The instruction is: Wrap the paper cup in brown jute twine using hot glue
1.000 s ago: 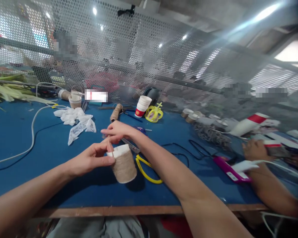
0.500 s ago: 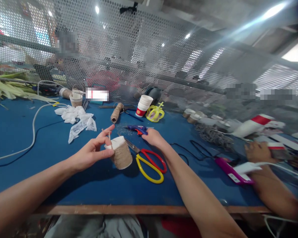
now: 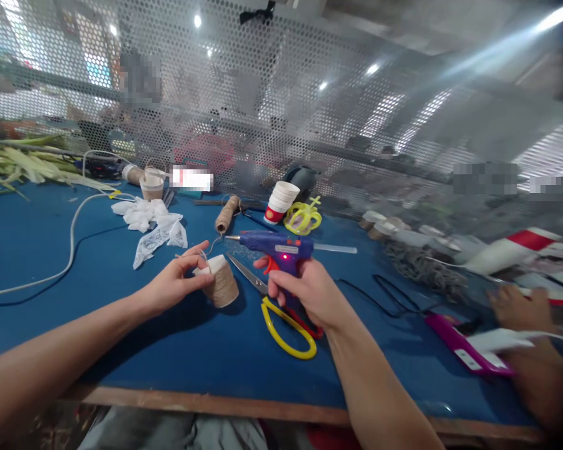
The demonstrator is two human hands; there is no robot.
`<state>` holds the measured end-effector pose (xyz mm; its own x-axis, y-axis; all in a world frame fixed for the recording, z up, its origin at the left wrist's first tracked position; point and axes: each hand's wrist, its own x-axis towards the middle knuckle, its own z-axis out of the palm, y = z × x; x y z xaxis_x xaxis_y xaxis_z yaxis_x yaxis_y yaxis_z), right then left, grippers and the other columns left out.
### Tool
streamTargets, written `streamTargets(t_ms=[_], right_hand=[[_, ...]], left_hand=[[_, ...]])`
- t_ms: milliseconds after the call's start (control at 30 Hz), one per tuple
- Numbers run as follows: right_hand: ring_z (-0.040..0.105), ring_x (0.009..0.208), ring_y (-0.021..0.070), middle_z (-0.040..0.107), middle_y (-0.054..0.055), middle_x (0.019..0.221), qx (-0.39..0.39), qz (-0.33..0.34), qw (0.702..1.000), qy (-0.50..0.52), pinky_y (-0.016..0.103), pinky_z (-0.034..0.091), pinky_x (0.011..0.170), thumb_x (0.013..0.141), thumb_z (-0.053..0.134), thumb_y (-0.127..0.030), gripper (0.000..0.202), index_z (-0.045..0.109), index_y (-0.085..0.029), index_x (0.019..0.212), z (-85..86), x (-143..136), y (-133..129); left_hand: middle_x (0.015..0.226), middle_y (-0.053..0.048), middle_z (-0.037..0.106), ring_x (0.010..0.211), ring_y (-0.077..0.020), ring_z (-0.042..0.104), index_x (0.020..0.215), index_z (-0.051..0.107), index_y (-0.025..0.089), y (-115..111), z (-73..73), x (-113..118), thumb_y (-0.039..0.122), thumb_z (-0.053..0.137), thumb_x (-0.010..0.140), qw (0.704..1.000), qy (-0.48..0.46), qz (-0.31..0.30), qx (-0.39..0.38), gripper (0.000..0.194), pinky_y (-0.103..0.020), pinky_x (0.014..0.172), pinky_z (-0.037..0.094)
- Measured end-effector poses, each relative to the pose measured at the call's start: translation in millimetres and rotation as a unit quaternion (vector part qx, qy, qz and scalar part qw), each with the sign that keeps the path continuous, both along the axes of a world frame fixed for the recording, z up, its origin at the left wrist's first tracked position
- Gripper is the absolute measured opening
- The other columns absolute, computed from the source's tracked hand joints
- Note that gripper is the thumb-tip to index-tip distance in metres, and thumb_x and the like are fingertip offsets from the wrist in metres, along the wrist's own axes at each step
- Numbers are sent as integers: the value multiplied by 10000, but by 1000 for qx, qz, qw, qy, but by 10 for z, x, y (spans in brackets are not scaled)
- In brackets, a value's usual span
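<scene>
Leaning at a tilt, the twine-wrapped cup point(image 3: 223, 287) was pinched at its rim by the left hand point(image 3: 176, 279), near the scissors point(image 3: 250, 274) over the blue table point(image 3: 169, 350); the glue gun point(image 3: 286, 245) was gripped in the right hand point(image 3: 314, 292), fingers curled.

Left hand point(image 3: 181, 275): pinch grip, pointing to 2 o'clock. Left forearm point(image 3: 75, 339): bare, enters from 8 o'clock. Right hand point(image 3: 308, 289): curled grip, pointing to 10 o'clock. Right forearm point(image 3: 378, 378): bare, enters from 5 o'clock.
</scene>
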<state>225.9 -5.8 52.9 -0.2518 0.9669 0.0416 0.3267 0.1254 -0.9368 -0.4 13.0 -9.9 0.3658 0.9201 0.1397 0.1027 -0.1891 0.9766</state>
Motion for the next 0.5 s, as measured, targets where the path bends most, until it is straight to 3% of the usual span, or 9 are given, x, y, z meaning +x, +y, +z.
streamTargets(t_ms=[167, 267, 367, 500], right_hand=[[456, 382, 99, 482, -54, 428, 23, -25, 995, -91, 238, 409, 412, 745, 579, -306, 135, 600, -172, 739, -41, -49, -127], [471, 380, 131, 479, -44, 392, 88, -31, 984, -152, 274, 424, 435, 748, 584, -302, 147, 584, -209, 634, -88, -48, -173], [597, 580, 201, 614, 14, 555, 187, -20, 961, -201, 333, 481, 589, 739, 580, -272, 97, 614, -221, 664, -149, -52, -192], [617, 712, 256, 667, 83, 720, 229, -9, 940, -254, 391, 472, 686, 746, 543, -267, 128, 636, -188, 709, -153, -70, -195]], left_hand=[[1260, -116, 520, 1382, -249, 142, 614, 482, 194, 10, 5, -8, 374, 607, 731, 1000, 1, 18, 3, 248, -462, 1071, 201], [1214, -130, 546, 1366, -251, 189, 613, 480, 194, -7, 23, -2, 374, 601, 730, 1000, 15, 22, 9, 246, -464, 1067, 211], [1170, -127, 563, 1349, -260, 232, 611, 479, 191, -23, 33, 8, 371, 595, 725, 999, 27, 30, 18, 242, -461, 1061, 228], [1147, -126, 566, 1322, -277, 281, 618, 490, 185, -29, 28, 11, 360, 590, 718, 998, 38, 36, 31, 225, -451, 1048, 257]])
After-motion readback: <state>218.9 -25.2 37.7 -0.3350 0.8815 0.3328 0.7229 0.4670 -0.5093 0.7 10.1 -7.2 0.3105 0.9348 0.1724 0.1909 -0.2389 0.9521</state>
